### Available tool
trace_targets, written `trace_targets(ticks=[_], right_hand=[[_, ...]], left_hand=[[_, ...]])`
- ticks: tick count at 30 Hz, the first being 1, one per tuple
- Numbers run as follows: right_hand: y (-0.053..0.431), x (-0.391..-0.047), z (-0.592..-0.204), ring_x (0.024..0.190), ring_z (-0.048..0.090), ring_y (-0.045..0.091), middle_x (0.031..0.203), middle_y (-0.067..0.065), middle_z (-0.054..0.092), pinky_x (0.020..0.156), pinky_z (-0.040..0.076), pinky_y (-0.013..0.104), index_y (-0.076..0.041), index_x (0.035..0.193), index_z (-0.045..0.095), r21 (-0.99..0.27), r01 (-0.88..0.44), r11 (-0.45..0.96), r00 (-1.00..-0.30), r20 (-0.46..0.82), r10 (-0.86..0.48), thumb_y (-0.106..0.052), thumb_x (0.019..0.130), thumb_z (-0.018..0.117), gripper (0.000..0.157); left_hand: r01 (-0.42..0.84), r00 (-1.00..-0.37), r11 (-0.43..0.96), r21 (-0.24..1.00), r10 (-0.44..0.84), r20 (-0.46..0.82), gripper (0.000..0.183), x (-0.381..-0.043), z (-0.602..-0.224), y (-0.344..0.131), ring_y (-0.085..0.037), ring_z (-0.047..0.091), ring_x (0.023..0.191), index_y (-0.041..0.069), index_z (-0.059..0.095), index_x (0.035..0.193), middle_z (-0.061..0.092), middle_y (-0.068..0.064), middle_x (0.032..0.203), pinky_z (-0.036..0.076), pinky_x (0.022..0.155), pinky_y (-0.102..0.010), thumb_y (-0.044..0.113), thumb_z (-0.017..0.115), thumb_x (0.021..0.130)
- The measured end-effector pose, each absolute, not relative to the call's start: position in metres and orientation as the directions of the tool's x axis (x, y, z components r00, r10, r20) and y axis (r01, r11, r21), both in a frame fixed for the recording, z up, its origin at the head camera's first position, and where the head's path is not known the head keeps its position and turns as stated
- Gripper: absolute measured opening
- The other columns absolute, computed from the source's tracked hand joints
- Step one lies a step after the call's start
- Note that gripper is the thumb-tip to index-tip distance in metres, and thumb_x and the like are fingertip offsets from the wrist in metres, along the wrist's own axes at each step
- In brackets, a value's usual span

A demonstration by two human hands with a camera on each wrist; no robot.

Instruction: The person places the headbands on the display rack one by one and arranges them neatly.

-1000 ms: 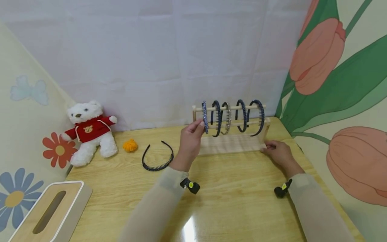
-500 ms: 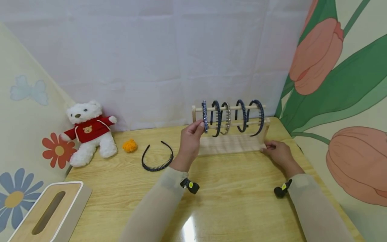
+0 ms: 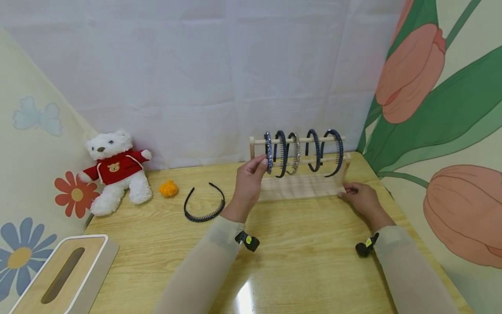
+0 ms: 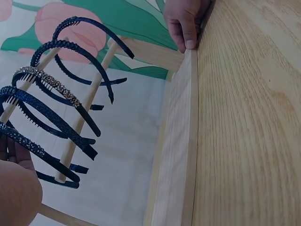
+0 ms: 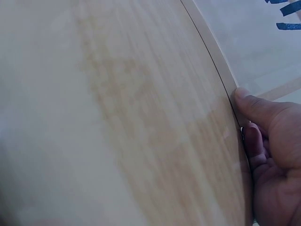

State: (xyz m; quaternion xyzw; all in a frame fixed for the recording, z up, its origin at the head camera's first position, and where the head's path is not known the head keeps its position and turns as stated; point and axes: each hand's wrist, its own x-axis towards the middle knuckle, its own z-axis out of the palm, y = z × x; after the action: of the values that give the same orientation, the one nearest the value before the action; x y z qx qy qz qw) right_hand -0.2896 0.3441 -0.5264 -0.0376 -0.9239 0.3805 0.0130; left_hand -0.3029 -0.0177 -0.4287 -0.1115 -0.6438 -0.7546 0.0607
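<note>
My left hand (image 3: 248, 181) pinches the lower front of a glittery blue headband (image 3: 269, 152), the leftmost one hanging over the two rods of a wooden headband rack (image 3: 300, 188). In the left wrist view, fingers curl behind this same headband (image 4: 35, 149) at the lower left. To its right hang a dark toothed headband (image 3: 283, 152), a silver beaded one (image 3: 296, 152) and two more dark ones. My right hand (image 3: 364, 201) grips the front right corner of the rack's base; in the right wrist view, the thumb lies on the base's edge with the fingers curled below.
Another dark toothed headband (image 3: 205, 218) lies on the wooden table (image 3: 298, 261), left of my left arm. Beyond it are an orange pompom-like ball (image 3: 169, 189) and a white teddy bear (image 3: 115, 172) in a red sweater. A tissue box (image 3: 66, 274) stands front left.
The glittery blue headband has slid slightly right along the rods, my left hand moving with it. The right hand and the rack have stayed put.
</note>
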Motion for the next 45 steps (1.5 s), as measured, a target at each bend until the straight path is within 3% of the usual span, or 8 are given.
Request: trace_targets(ticks=[4,11,18,26,33,36,42,45], right_hand=[[0.345,-0.29,-0.528,0.117,0.069,0.043,0.128,0.028,0.074,0.101,0.057,0.057,0.004,0.139,0.069,-0.706,0.061,0.705,-0.997,-0.006,0.08,-0.034,0.104,0.076,0.052],[0.345,-0.291,-0.528,0.115,0.069,0.043,0.127,0.027,0.074,0.099,0.057,0.056,0.004,0.137,0.07,-0.7,0.048,0.713,-0.997,0.004,0.072,-0.035,0.104,0.076,0.052],[0.345,-0.291,-0.527,0.118,0.069,0.044,0.131,0.028,0.072,0.1,0.058,0.057,0.004,0.14,0.068,-0.714,0.064,0.697,-0.997,-0.014,0.078,-0.036,0.104,0.076,0.055],[0.346,-0.29,-0.527,0.117,0.069,0.044,0.13,0.028,0.073,0.1,0.058,0.056,0.004,0.14,0.068,-0.716,0.059,0.696,-0.997,-0.007,0.077,-0.036,0.104,0.077,0.054],[0.346,-0.29,-0.527,0.117,0.07,0.043,0.13,0.028,0.073,0.099,0.058,0.056,0.005,0.141,0.068,-0.717,0.06,0.694,-0.997,-0.01,0.076,-0.035,0.104,0.076,0.055],[0.346,-0.29,-0.527,0.117,0.07,0.043,0.13,0.028,0.073,0.1,0.058,0.056,0.004,0.14,0.068,-0.717,0.061,0.695,-0.997,-0.01,0.078,-0.035,0.104,0.076,0.054],[0.346,-0.291,-0.529,0.116,0.07,0.042,0.129,0.027,0.073,0.099,0.058,0.055,0.004,0.14,0.068,-0.72,0.062,0.691,-0.996,-0.006,0.084,-0.035,0.104,0.076,0.053],[0.345,-0.29,-0.53,0.115,0.07,0.041,0.128,0.026,0.073,0.098,0.058,0.054,0.004,0.14,0.068,-0.72,0.052,0.692,-0.997,0.003,0.078,-0.033,0.104,0.077,0.053]], left_hand=[[0.247,-0.965,-0.141,0.959,0.051,0.256,0.027,-0.302,-0.428,-0.016,-0.008,0.068,0.094,-0.007,0.073,0.132,0.078,-0.015,0.112,0.058,0.09,-0.024,0.007,0.061,0.112],[0.246,-0.966,-0.106,0.963,0.052,0.252,0.027,-0.302,-0.428,-0.016,-0.008,0.068,0.094,-0.005,0.073,0.132,0.078,0.0,0.105,0.058,0.095,-0.027,0.01,0.062,0.112],[0.245,-0.966,-0.107,0.964,0.055,0.251,0.028,-0.303,-0.428,-0.015,-0.008,0.068,0.094,-0.005,0.073,0.133,0.078,0.0,0.104,0.058,0.094,-0.025,0.01,0.062,0.112],[0.229,-0.97,-0.092,0.969,0.065,0.235,0.032,-0.301,-0.428,-0.016,-0.005,0.069,0.101,-0.003,0.07,0.14,0.078,-0.017,0.124,0.058,0.093,-0.02,0.011,0.062,0.113],[0.221,-0.969,-0.087,0.971,0.089,0.229,0.033,-0.301,-0.428,-0.019,-0.006,0.071,0.107,0.0,0.069,0.143,0.075,-0.019,0.133,0.058,0.11,-0.04,0.013,0.061,0.113],[0.23,-0.966,-0.09,0.969,0.099,0.239,0.032,-0.3,-0.429,-0.023,-0.011,0.073,0.11,0.001,0.07,0.142,0.075,-0.019,0.134,0.054,0.117,-0.047,0.012,0.061,0.113],[0.268,-0.954,-0.004,0.964,0.136,0.266,0.036,-0.297,-0.433,-0.043,-0.031,0.07,0.127,0.001,0.068,0.145,0.073,-0.022,0.137,0.054,0.117,-0.041,0.018,0.061,0.114],[0.305,-0.944,0.098,0.947,0.161,0.287,0.038,-0.294,-0.434,-0.062,-0.035,0.068,0.131,0.003,0.068,0.146,0.072,-0.022,0.139,0.055,0.115,-0.045,0.023,0.062,0.114]])
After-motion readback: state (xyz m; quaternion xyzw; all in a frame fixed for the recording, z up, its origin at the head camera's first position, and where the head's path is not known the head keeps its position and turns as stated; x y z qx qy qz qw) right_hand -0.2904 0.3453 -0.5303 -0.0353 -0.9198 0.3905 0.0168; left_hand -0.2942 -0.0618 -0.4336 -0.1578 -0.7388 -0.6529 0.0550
